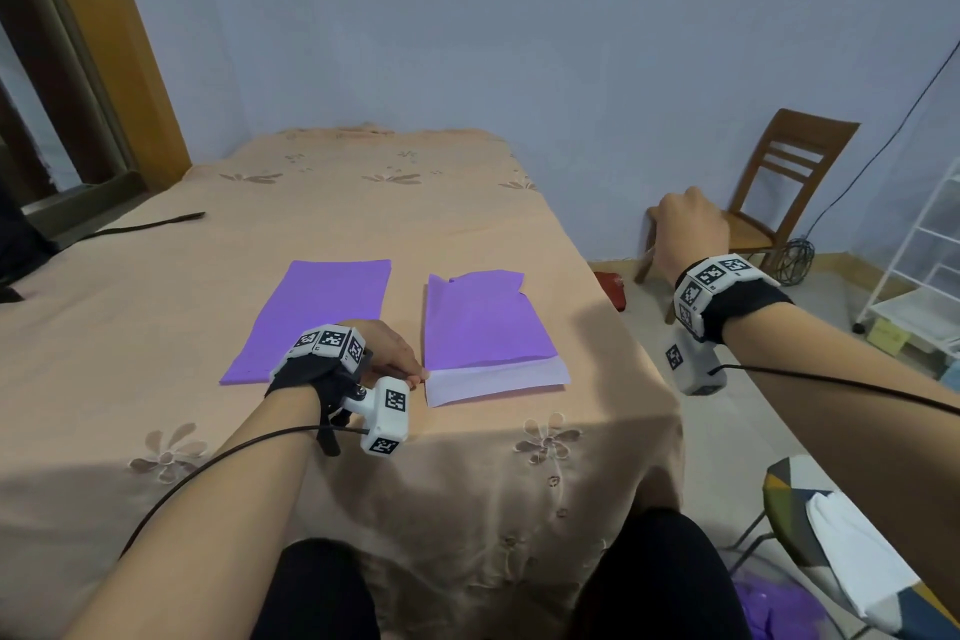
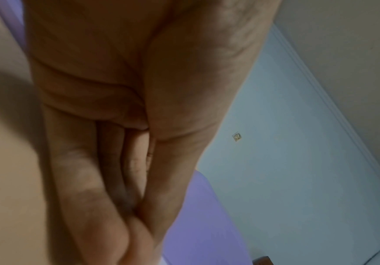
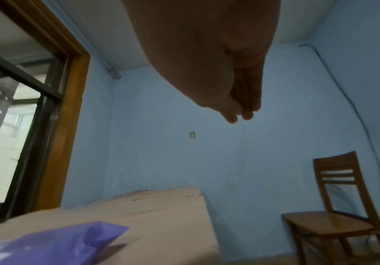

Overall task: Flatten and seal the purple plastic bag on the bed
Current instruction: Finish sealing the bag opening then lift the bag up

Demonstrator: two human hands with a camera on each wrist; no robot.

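The purple plastic bag (image 1: 480,322) lies flat near the front right corner of the bed (image 1: 363,203), its pale, unsealed flap strip (image 1: 496,379) facing the person, likely so the adhesive edge is within easy reach for folding over. Going left to right: a second purple bag (image 1: 317,317) lies flat just to the left, a narrow gap of bedspread between the two, seemingly set aside out of the way. The left hand (image 1: 387,353) rests on the bed in that gap, its fingertips touching the near left corner of the flap strip; the left wrist view shows the fingers pressed together with the thumb alongside, but whether this grip actually pinches the corner or only pins it down I cannot tell. Holding that corner would keep the light plastic from sliding on the cloth. Further right, the right hand (image 1: 685,229) hangs in the air beyond the bed's edge, well apart from the bag, fingers loosely together and holding nothing. A wooden chair (image 1: 784,192) stands behind it by the blue wall.
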